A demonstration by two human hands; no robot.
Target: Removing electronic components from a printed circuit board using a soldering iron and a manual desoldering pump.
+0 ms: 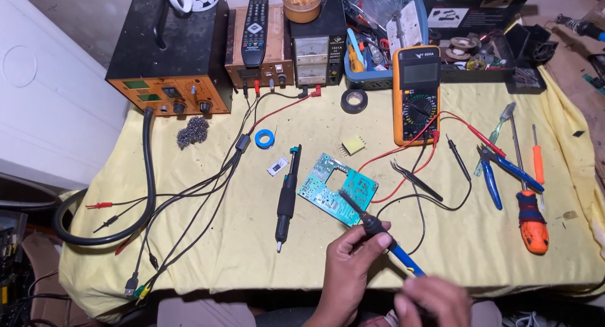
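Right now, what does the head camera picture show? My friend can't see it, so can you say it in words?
A person's left hand holds a blue-handled soldering iron, its tip at a green circuit board on a yellow cloth-covered table; the right hand is blurred near the handle's end. Around it lie a multimeter, pliers, screwdrivers, tweezers and wires.

Circuit board (336, 188) near desk (252, 251) centre, soldering iron (372, 225) tip on it. Desoldering pump (287, 198) just left of board. Multimeter (416, 93) behind board, toward rear edge; tweezers (416, 181) between them, right of board. Pliers (498, 169) and screwdrivers (532, 201) toward right edge. Soldering station (170, 56) at rear left corner, power supply (315, 49) right of it. Tape roll (354, 100) before power supply.
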